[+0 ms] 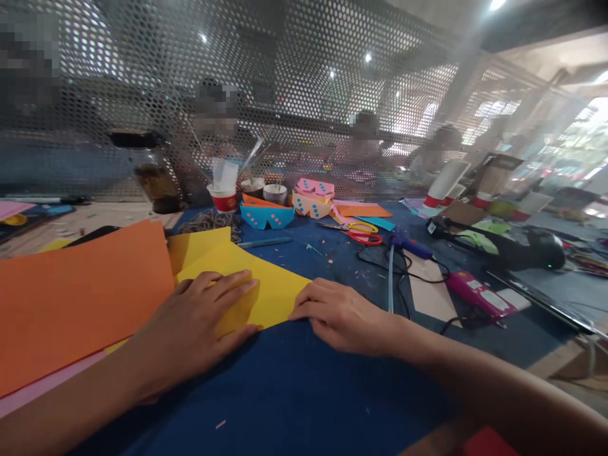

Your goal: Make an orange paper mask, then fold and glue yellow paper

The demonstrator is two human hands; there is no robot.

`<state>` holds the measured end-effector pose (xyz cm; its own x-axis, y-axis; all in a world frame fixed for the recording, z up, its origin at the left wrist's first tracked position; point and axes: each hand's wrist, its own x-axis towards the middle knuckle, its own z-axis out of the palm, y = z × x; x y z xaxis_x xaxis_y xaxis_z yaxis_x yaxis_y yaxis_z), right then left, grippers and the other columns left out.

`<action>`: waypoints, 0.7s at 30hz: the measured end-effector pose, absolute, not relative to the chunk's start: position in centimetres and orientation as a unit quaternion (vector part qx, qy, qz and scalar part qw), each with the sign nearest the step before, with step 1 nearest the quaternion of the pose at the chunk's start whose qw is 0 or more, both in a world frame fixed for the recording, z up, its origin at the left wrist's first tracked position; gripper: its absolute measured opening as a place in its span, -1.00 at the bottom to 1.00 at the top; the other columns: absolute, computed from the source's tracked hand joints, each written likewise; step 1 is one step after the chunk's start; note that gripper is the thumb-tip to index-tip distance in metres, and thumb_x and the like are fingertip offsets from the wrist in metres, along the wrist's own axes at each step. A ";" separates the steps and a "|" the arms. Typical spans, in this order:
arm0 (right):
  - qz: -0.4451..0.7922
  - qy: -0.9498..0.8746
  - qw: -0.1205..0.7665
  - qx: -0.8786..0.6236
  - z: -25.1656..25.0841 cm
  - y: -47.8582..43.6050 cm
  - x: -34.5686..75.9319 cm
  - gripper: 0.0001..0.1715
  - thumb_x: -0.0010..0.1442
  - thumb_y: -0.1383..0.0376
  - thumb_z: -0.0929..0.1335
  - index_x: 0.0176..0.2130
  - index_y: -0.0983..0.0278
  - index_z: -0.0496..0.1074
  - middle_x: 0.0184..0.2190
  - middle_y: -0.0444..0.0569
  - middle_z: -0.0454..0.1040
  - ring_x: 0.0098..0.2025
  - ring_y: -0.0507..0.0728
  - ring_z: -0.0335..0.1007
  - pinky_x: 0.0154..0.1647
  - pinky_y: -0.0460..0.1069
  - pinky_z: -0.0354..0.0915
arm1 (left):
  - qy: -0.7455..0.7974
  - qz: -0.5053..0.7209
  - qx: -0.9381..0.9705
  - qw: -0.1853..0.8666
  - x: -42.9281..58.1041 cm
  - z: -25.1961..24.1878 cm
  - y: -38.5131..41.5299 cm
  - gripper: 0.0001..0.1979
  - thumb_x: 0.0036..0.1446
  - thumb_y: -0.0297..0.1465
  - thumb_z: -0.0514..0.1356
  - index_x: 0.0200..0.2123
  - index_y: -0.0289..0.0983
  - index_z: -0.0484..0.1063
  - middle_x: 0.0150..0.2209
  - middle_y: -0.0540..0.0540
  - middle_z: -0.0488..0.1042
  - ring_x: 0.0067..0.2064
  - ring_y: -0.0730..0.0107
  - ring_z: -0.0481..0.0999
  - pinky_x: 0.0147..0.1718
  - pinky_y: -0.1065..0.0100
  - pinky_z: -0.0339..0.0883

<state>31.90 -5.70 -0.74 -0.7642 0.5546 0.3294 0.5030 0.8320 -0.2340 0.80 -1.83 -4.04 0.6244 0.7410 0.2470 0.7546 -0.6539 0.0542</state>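
A yellow sheet of paper (273, 288) lies folded on the blue table cover (294, 386). My left hand (199, 326) rests flat on its left part, fingers stretched out and pressing the fold down. My right hand (339, 313) sits at the sheet's right corner, fingers curled down onto the paper's edge. A large orange sheet (80, 297) lies to the left, partly over the yellow paper and over a pink sheet (42, 387).
Behind lie folded paper shapes in blue (266, 215), pink (313, 188) and orange, scissors (356, 232), paper cups (223, 197), a blue pen (263, 242), a pink glue gun (477, 294) with cables, and a black tool (513, 250). A perforated metal screen (304, 82) stands across the back, with people behind it.
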 end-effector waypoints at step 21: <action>0.139 -0.924 0.202 -0.293 -0.3 -5.8 32.1 -0.47 0.25 0.59 0.26 0.09 0.21 0.50 0.02 0.01 0.50 0.07 0.15 0.41 0.17 0.08 0.36 | -0.428 -0.108 -0.897 0.003 0.4 -2.8 -2.1 -0.33 0.22 0.16 0.15 0.33 0.11 0.33 0.37 -0.04 0.36 0.32 -0.20 0.31 0.25 -0.18 0.18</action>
